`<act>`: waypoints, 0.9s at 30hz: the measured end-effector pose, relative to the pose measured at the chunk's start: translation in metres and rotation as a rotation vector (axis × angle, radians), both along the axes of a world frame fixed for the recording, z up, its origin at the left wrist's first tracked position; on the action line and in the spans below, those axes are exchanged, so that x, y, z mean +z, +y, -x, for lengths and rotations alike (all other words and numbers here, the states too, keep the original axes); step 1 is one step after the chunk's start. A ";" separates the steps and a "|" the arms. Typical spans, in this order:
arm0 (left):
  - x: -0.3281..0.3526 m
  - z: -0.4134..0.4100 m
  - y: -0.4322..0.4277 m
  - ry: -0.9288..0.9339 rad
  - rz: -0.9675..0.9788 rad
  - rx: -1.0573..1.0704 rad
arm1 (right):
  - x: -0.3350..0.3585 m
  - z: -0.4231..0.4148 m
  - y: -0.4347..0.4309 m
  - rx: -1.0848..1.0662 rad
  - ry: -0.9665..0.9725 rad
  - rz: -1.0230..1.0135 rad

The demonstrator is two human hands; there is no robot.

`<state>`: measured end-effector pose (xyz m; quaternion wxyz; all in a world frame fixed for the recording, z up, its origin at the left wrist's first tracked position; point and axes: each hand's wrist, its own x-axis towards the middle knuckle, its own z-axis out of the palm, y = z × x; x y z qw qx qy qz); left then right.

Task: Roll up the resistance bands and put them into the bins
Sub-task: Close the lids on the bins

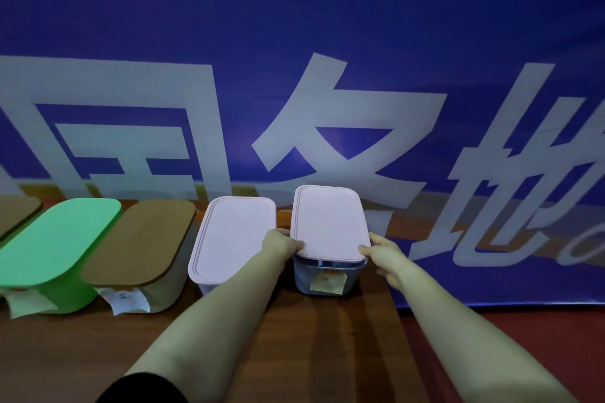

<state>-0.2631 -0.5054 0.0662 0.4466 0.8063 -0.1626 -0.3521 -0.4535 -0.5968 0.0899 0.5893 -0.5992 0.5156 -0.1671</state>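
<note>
I see the left hand [281,244] and right hand [379,250] pinching the pink lid [329,222] by its near corners, seemingly to seat it squarely on the grey bin [324,275].

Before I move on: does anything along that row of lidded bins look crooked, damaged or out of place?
Only the rightmost pink lid: it sits tilted on its grey-blue bin, near edge overhanging, not seated flat. Left hand and right hand grip its near corners. The other lids look flat.

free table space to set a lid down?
Bare wooden table in front of the bins, around both forearms. Back edge is crowded: green bin, brown bin, pink-lidded bins nearly touching. Both hands grip the right pink lid.
</note>
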 end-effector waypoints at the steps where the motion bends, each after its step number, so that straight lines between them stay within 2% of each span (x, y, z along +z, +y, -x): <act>1: -0.006 0.000 -0.001 0.007 0.014 -0.004 | -0.001 0.001 0.001 -0.001 -0.004 -0.004; 8: -0.013 0.011 0.008 -0.002 0.017 -0.020 | -0.014 0.003 0.002 0.017 0.005 -0.024; 19: -0.026 0.009 -0.003 -0.096 -0.020 -0.052 | -0.019 0.003 -0.001 -0.024 0.024 0.052; 27: -0.022 0.011 -0.005 -0.236 -0.148 -0.107 | -0.027 0.002 -0.012 -0.073 0.075 0.082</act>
